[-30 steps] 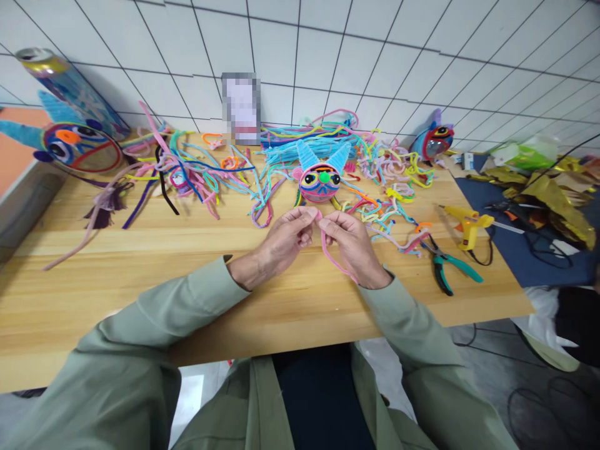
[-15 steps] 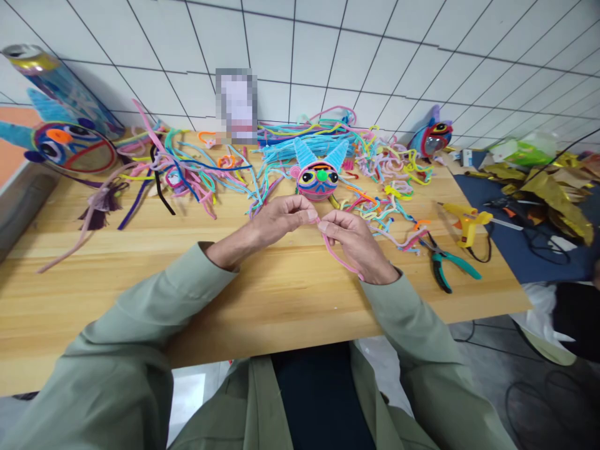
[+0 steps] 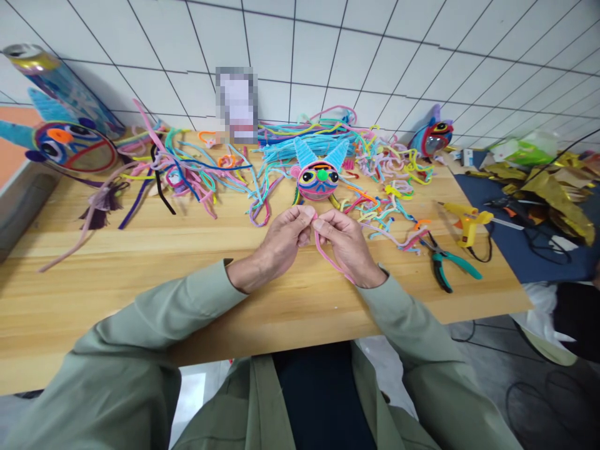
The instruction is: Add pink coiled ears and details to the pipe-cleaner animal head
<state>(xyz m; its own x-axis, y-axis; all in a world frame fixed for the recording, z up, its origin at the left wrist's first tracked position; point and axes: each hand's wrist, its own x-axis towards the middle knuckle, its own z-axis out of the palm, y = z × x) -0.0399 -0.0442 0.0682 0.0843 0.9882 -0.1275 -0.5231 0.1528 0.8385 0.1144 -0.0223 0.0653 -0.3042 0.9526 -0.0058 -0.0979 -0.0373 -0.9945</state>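
Observation:
Between my two hands is a pink pipe cleaner point(image 3: 328, 257), its long tail curving down along my right wrist. My left hand point(image 3: 289, 236) pinches its upper end between thumb and fingertips. Close beside it, my right hand point(image 3: 344, 240) also grips the pink strand, thumb against forefinger. The pinched end is mostly hidden by the fingers. Just beyond my hands sits a small round animal face point(image 3: 319, 182) made of coloured pipe cleaners, with blue pointed ears, black eyes and a green nose.
Teal-handled pliers point(image 3: 450, 262) and a yellow glue gun point(image 3: 469, 220) lie on the right. Loose pipe cleaners point(image 3: 187, 169) spread across the back. A larger animal face point(image 3: 77, 147) and a tall can point(image 3: 60, 87) stand left; another face point(image 3: 435, 137) stands back right. A phone point(image 3: 237, 103) leans against the wall.
My left hand has moved right and slightly down, its fingers now more curled. My right hand has shifted a little left. The pink pipe cleaner remains between them.

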